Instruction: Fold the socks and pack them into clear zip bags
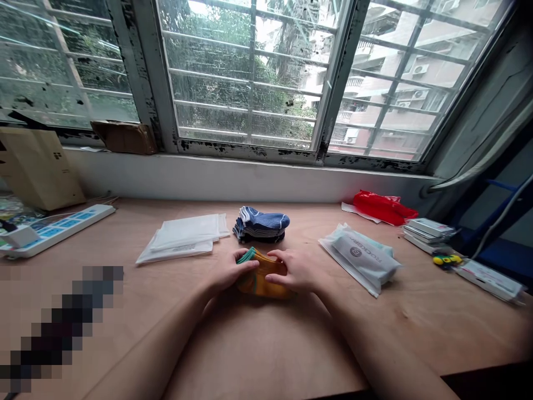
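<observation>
A folded bundle of orange-yellow socks with green trim lies on the wooden desk in front of me. My left hand grips its left end, fingers over the green-edged layers. My right hand presses on its right side, fingertips curled over the top. Much of the bundle is hidden under my fingers. Just beyond my hands sits a stack of blue striped socks, apart from the orange bundle. A flat pile of white translucent bags lies to the left, and a clear bag holding a grey package lies to the right.
A white power strip lies at the far left, near a beige box. A red plastic bag, stacked flat devices and a yellow-handled tool lie at the right. A barred window runs behind the desk.
</observation>
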Available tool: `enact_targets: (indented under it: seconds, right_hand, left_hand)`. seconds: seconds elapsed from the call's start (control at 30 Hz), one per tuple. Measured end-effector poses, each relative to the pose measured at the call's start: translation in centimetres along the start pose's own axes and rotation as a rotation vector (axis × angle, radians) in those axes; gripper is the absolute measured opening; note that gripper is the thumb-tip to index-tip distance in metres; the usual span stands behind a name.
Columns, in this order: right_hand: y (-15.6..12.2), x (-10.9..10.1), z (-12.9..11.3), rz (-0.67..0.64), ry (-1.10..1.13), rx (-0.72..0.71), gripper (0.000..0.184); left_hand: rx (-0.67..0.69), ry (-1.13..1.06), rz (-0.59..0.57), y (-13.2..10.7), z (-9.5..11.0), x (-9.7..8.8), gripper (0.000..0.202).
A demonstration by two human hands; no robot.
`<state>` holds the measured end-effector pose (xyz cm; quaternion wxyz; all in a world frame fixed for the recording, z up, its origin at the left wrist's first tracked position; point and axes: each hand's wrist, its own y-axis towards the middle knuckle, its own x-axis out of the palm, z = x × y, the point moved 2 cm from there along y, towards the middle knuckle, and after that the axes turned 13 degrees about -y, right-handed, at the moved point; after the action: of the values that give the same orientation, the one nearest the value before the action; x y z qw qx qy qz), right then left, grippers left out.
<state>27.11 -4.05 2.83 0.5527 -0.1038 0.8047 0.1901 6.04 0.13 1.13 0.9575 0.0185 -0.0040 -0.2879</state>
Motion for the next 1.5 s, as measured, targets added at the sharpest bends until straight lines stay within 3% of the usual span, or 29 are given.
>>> enact_targets:
  seconds: [0.13,0.3,0.47,0.53,0.63,0.7,0.77,0.9,1.03,1.13,1.3,1.37,1.5]
  right_hand:
    - [0.0,0.2,-1.1,0.067,-0.107,-0.054,0.064]
    - [0.1,0.2,-1.2,0.010,-0.149,-0.090,0.025]
    - [0.1,0.3,-0.8,-0.037,-0.121,-0.101,0.021]
    - [0.1,0.3,-0.5,-0.065,-0.105,-0.073,0.019]
    - [0.0,0.1,0.1,-0.070,-0.103,-0.028,0.021]
    - [-0.1,0.0,0.3,-0.062,-0.108,-0.015,0.021]
    - [-0.1,-0.1,0.3,-0.054,-0.106,-0.021,0.020]
    - [-0.2,-0.2,0.1,-0.043,-0.112,-0.040,0.019]
    - [-0.2,-0.2,-0.1,-0.033,-0.153,-0.058,0.021]
    - [-0.3,-0.1,-0.1,0.003,-0.196,-0.098,0.020]
    - [-0.5,-0.3,-0.7,0.250,-0.313,-0.278,0.014]
    - [-0.7,-0.6,-1.3,0.390,-0.387,-0.376,0.016]
    - [-1.1,-0.8,-2.7,0.573,-0.494,-0.525,0.021]
  left_hand:
    - [0.153,0.184,-0.017,-0.4,0.5,1.1,0.034]
    - [0.246,0.290,-0.003,-0.7,0.8,1.4,0.031]
    - [0.291,0.366,0.013,-0.3,0.7,0.4,0.038]
    - [0.339,0.442,0.096,0.0,0.7,-0.9,0.037]
    - [0.388,0.715,0.402,0.0,0.8,-4.1,0.037]
    - [0.327,0.967,0.625,-0.2,0.8,-6.5,0.037]
    - [0.186,1.140,0.756,-0.4,0.5,-8.6,0.040]
    - [-0.060,1.248,0.716,-0.5,-0.6,-10.8,0.062]
    - [-0.119,1.256,0.631,-0.2,-1.4,-11.2,0.073]
    - [0.050,1.275,0.662,-0.2,-0.7,-10.8,0.055]
    - [0.747,1.344,0.837,-1.9,2.9,-8.0,0.041]
    - [0.903,1.363,0.778,-2.4,4.0,-6.3,0.039]
    - [1.015,1.400,0.499,-2.8,4.7,-2.7,0.035]
